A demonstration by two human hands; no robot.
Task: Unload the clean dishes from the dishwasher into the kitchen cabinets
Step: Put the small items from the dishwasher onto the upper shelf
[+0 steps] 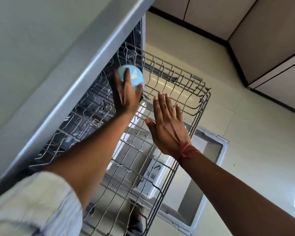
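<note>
A light blue cup (134, 75) stands bottom-up at the far end of the pulled-out upper dishwasher rack (191, 103). My left hand (126, 94) reaches deep into the rack, and its fingers and thumb curl round the cup from above. My right hand (168, 123) hovers flat over the middle of the rack with fingers straight and spread, holding nothing. A red thread circles that wrist. The rest of the wire rack shows no dishes.
The open dishwasher door (208, 167) lies below the rack, with its detergent compartment visible. A grey countertop edge (85, 65) runs along the left above the dishwasher. Beige lower cabinets (271, 40) line the far right across the pale tiled floor (254, 142).
</note>
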